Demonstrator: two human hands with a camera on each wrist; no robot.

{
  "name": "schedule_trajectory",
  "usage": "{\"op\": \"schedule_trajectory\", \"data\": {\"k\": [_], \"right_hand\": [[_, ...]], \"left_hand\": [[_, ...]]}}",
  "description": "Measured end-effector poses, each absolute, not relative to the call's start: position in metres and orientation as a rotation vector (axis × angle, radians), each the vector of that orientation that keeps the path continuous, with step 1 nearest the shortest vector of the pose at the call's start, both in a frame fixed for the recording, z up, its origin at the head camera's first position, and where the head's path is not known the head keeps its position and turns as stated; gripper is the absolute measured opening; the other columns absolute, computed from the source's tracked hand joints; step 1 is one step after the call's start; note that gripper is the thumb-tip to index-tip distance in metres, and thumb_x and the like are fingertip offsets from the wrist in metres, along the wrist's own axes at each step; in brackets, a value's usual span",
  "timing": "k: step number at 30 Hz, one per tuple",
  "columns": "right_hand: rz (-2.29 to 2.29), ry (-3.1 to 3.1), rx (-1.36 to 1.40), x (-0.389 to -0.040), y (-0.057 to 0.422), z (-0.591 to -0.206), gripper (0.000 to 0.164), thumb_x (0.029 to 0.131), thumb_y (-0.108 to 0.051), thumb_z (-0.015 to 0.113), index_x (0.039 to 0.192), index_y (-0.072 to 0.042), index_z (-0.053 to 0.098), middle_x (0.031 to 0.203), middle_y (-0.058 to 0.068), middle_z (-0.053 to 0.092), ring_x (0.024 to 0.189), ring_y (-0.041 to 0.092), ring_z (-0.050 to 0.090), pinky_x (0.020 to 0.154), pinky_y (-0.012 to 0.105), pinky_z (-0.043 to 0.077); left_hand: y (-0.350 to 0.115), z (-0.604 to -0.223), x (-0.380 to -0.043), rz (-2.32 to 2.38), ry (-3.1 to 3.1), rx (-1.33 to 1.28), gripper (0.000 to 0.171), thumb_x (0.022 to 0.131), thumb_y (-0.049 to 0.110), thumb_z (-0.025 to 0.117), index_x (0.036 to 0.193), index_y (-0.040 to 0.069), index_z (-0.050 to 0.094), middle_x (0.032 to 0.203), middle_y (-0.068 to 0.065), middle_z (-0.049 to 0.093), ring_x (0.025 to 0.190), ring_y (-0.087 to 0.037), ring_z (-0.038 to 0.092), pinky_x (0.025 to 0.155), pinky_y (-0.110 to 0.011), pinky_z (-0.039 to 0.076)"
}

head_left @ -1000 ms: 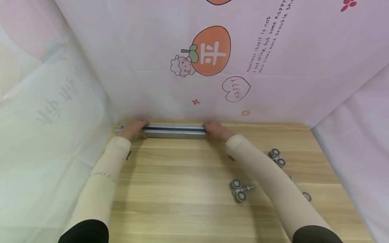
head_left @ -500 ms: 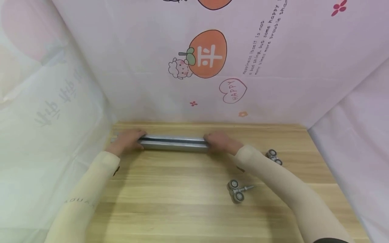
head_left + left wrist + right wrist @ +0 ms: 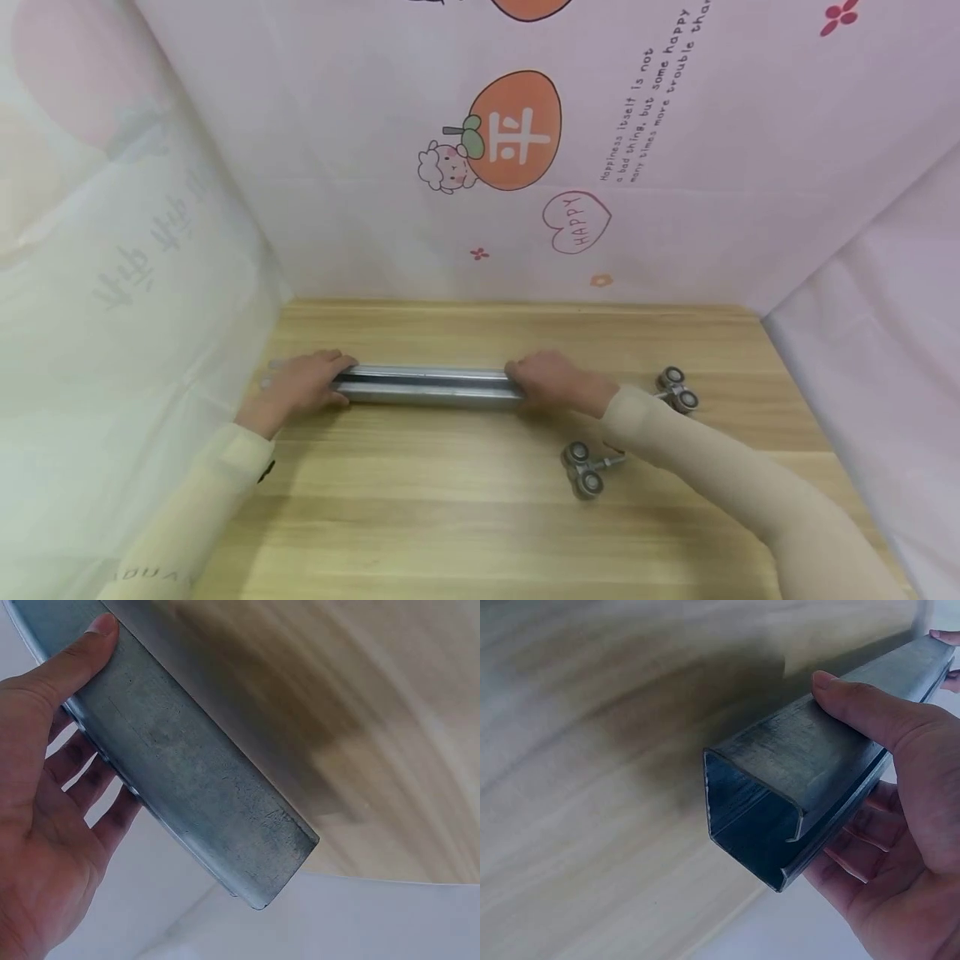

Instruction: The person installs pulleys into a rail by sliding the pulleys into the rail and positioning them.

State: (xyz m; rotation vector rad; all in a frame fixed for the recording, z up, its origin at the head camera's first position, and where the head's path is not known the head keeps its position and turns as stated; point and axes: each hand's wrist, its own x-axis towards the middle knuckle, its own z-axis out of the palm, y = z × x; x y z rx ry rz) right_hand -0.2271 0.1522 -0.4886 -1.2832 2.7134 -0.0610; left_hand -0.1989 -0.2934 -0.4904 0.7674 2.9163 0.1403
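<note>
A grey steel channel rail [image 3: 431, 397] lies crosswise between both hands, its long slot visible from above. My left hand [image 3: 303, 385] grips it near the left end, thumb on the near face and fingers round the far side. The right hand [image 3: 551, 382] holds it close to the other end in the same way. In the right wrist view, the rail's open end shows a hollow C-shaped section beyond the right thumb [image 3: 847, 701]. The left wrist view shows the rail's flat side [image 3: 187, 765] over the board, with its end sticking out past the left hand.
On the wooden tabletop [image 3: 420, 517], a twin-wheel roller with a threaded bolt [image 3: 583, 471] lies near the right forearm. Another roller [image 3: 678, 390] lies farther right, partly behind the sleeve. Printed cloth walls [image 3: 337, 208] enclose the back and sides.
Both hands have brought the rail from the table's back edge toward the person. The right forearm now covers part of the rollers' area on the right.
</note>
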Motion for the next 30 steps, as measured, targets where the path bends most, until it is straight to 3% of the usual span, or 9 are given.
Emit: {"op": "schedule_trajectory", "data": {"k": [10,22,30], "right_hand": [[-0.102,2.665,-1.273,-0.198,0.157,-0.485,0.045,0.076,-0.034,0.094,0.098,-0.013,0.061,0.076,-0.004,0.06,0.064,0.014,0.056,0.055,0.032,0.051],[-0.11,2.689,-1.268,-0.188,0.158,-0.489,0.043,0.077,-0.032,0.093,0.101,-0.012,0.063,0.077,-0.004,0.062,0.065,0.014,0.055,0.057,0.031,0.05],[-0.18,2.713,-1.203,-0.186,0.177,-0.49,0.047,0.082,-0.047,0.09,0.106,-0.014,0.066,0.081,-0.007,0.06,0.07,0.012,0.055,0.061,0.031,0.052]], "left_hand": [[-0.288,-0.499,-0.176,0.112,2.909,0.816,0.071,0.084,0.039,0.09,0.14,0.006,0.063,0.127,-0.016,0.07,0.11,-0.037,0.07,0.091,-0.057,0.059],[-0.286,-0.502,-0.168,0.184,2.925,0.817,0.066,0.079,0.032,0.094,0.133,0.005,0.066,0.117,-0.013,0.073,0.103,-0.034,0.071,0.086,-0.054,0.06],[-0.291,-0.515,-0.172,0.39,2.899,0.776,0.067,0.079,0.03,0.095,0.134,0.004,0.067,0.118,-0.013,0.072,0.104,-0.034,0.07,0.091,-0.056,0.059]]}}
